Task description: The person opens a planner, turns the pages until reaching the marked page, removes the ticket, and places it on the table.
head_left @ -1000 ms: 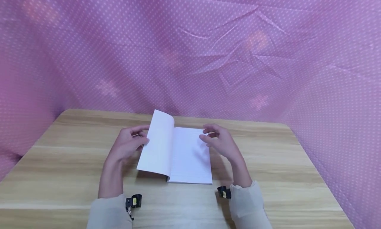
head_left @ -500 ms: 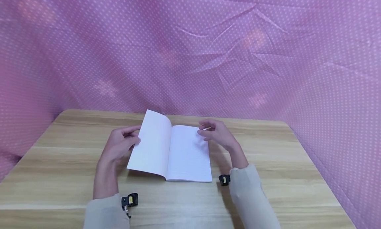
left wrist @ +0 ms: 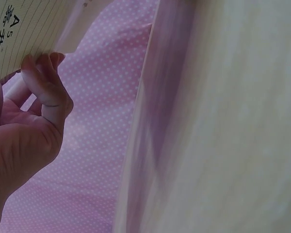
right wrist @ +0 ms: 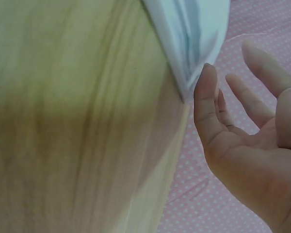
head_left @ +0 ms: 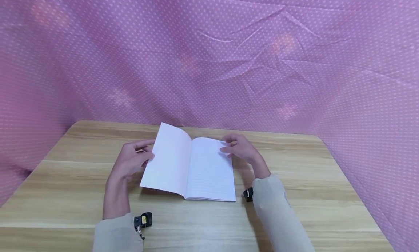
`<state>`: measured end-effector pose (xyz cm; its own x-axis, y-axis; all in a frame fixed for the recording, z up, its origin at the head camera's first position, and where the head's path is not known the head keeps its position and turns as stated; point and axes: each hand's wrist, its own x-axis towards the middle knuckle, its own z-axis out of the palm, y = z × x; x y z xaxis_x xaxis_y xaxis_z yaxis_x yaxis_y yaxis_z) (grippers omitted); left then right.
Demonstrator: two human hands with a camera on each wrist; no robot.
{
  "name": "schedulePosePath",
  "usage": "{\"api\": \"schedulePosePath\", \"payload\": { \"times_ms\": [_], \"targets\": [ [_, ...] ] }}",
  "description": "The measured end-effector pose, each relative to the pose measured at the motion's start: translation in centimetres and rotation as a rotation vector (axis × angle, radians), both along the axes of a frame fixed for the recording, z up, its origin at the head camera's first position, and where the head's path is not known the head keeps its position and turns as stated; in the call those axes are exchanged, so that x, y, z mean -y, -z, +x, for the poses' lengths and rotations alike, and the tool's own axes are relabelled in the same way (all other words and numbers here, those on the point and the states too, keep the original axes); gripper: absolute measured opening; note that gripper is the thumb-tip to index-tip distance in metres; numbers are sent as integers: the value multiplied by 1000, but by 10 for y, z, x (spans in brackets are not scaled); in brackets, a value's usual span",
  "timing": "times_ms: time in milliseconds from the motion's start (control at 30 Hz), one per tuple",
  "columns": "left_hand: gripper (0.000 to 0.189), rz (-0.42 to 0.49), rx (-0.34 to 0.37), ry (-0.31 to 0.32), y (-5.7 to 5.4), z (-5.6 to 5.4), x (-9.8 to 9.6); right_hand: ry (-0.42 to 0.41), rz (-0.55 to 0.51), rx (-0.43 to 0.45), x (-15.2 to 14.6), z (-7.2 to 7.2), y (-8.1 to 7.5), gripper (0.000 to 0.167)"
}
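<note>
A notebook [head_left: 211,172] lies spread on the table, its right side flat with faint ruled lines. Its left part [head_left: 168,161] is raised and tilted, curving down to the spine. My left hand [head_left: 129,159] pinches the outer edge of that part, thumb in front and fingers behind. In the left wrist view, the cover [left wrist: 24,36] shows lines and "A5" print above the left hand [left wrist: 34,116]. At the upper right corner of the pages, my right hand [head_left: 242,149] hovers with loosely bent fingers. The right wrist view shows the right hand [right wrist: 252,141] beside the page edge, holding nothing; contact is unclear.
The wooden table [head_left: 294,194] extends around the notebook on all sides. Pink dotted cloth [head_left: 209,63] hangs behind the table and along both sides. A small black device [head_left: 143,220] sits at the left cuff, another black device [head_left: 248,194] at the right cuff.
My left hand has moved left with the raised part of the notebook, spreading it wider. The right hand has shifted only slightly near the page corner.
</note>
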<state>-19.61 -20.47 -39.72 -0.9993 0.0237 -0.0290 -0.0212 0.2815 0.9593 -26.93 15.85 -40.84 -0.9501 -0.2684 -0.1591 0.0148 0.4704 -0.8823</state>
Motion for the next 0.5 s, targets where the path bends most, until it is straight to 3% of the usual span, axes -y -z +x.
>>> {"api": "schedulePosePath", "payload": {
  "times_ms": [200, 500],
  "targets": [
    [58, -8, 13, 7, 0, 0, 0, 9, 121, -2, 1, -5, 10, 51],
    [57, 1, 13, 3, -2, 1, 1, 40, 194, -24, 6, -6, 11, 56]
  ]
}}
